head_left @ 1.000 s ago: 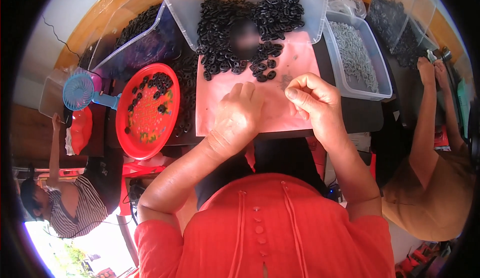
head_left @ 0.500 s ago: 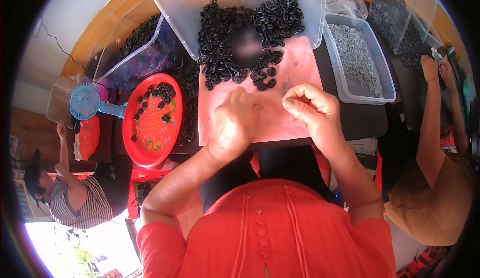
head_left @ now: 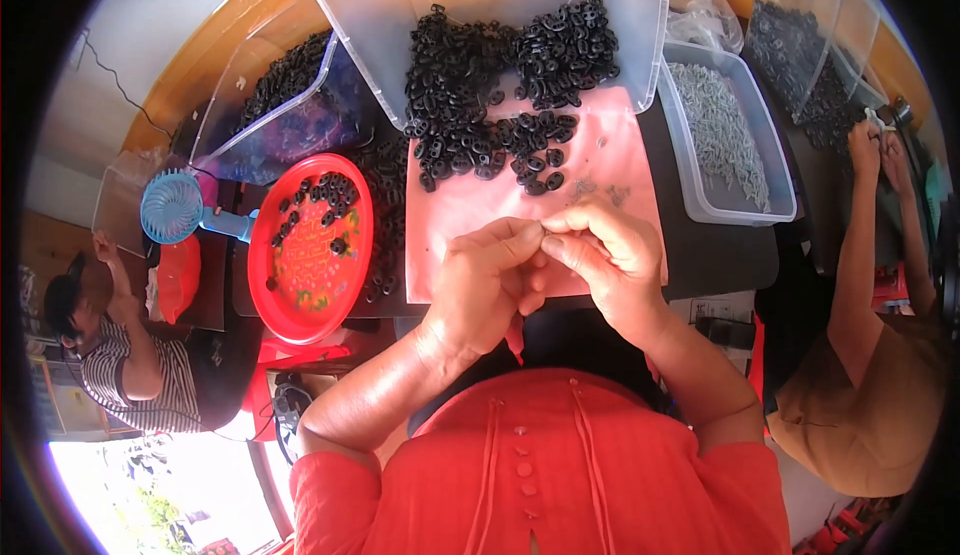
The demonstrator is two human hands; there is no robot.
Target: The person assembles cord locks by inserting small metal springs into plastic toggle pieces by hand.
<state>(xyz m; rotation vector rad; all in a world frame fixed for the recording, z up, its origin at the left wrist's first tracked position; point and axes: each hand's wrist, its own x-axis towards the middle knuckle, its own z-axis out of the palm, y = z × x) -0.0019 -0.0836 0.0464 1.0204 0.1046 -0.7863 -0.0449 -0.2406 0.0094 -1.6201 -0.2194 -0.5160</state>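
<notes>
On the dark bench, black oval pieces heap over a pink sheet; I see the left hand and right hand meet, fingers pinched narrow, any hold unclear; seemingly close two-handed work, calling for steadiness.

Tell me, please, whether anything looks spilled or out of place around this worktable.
Yes, perhaps: many black parts seem to lie loose on the dark table between the red tray and the pink sheet, outside any container. Small grey pieces also sit on the sheet, apart from the grey heap in the clear tub.
</notes>
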